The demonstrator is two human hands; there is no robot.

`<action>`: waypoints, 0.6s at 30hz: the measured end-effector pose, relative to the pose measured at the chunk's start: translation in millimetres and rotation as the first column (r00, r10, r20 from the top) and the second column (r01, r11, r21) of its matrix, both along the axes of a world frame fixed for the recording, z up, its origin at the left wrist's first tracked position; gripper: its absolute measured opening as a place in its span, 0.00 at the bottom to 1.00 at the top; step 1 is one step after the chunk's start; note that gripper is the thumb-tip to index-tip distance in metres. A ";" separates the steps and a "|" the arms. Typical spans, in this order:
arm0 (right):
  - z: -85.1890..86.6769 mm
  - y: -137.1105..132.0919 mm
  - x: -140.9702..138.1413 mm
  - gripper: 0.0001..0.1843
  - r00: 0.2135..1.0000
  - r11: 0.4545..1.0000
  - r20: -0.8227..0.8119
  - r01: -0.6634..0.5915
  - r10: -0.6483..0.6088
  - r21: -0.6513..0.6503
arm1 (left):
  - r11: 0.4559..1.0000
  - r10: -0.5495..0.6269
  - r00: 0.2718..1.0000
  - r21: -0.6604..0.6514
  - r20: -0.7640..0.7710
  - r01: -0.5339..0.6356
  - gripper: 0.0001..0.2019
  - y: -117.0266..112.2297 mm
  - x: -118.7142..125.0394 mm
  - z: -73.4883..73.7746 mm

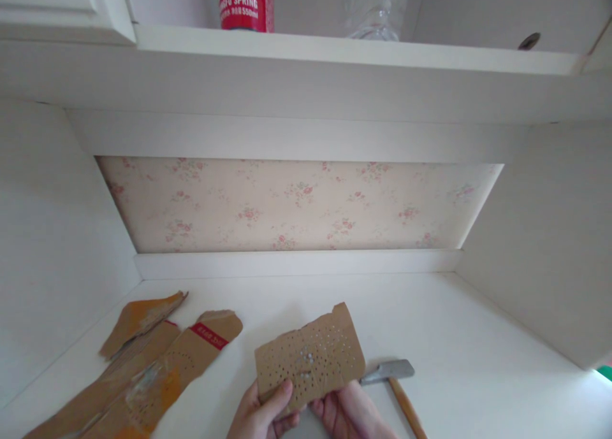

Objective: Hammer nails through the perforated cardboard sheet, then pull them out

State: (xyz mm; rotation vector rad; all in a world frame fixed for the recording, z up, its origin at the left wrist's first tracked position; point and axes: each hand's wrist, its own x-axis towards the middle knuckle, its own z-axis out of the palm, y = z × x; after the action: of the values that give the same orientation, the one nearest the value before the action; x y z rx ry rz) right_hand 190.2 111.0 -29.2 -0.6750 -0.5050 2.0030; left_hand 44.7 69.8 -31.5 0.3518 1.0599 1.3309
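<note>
A rectangular piece of brown cardboard [329, 346], pierced with many small holes, is tilted up above the white surface. Several small shiny grey bits [307, 357], looking like nail heads, show near its middle. My left hand [262, 410] grips its lower left corner, thumb on top and fingers beneath. At the lower right edge is my right hand [351, 410], its fingers curled under the cardboard; whatever they pinch there is hidden. Just right of that hand lies a hammer [405, 404] with a grey metal head and a wooden handle.
Torn cardboard strips [157, 369] with orange patches and a red band lie at the left on the white tabletop [478, 350]. Overhead, a shelf [335, 50] carries a red-labelled bottle [246, 9] and a clear plastic bottle [377, 12]. Side panels and floral wallpaper [296, 203] enclose the space.
</note>
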 end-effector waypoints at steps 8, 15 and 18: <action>-3.3 3.4 -2.6 0.20 1.000 0.996 0.000 -0.028 0.028 -0.082 | 1.000 0.023 0.999 0.005 0.025 -0.024 0.31 2.5 -3.4 -4.7; -1.3 7.8 -5.1 0.16 0.989 0.983 -0.018 0.142 -0.145 -0.113 | 0.985 0.164 0.979 0.042 0.122 -0.170 0.39 7.2 -2.6 -5.6; 0.2 11.0 -3.6 0.12 0.986 0.979 0.004 0.166 -0.166 -0.117 | 0.978 0.184 0.973 0.077 0.141 -0.196 0.38 10.4 -6.5 -5.3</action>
State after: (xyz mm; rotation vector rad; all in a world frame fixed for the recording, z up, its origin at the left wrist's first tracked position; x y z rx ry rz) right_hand 186.6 122.0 -29.0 -0.7578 -0.3179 1.8871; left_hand 38.2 80.2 -36.8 0.2286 0.9410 1.5555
